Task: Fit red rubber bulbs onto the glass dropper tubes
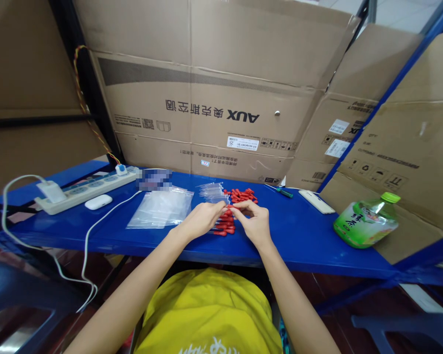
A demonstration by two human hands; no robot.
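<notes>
My left hand (205,217) and my right hand (255,221) meet over the blue table, fingertips pinched together. Between them shows a red rubber bulb (234,207) of a dropper, gripped by the right thumb and fingers. The left fingers close on the dropper's other end, and they hide its tube. Just below the hands lie several droppers with red bulbs (227,227), side by side. Behind the left hand is a bundle of clear thin tubes (211,191). A pile of loose red bulbs (243,195) lies behind the right hand.
Clear plastic bags (162,209) lie left of the hands. Farther left are a power strip (92,189), a white earbud case (98,201) and white cables. A screwdriver (285,192), a white flat bar (316,201) and a green bottle (367,221) are rightward. Cardboard (214,88) walls the back.
</notes>
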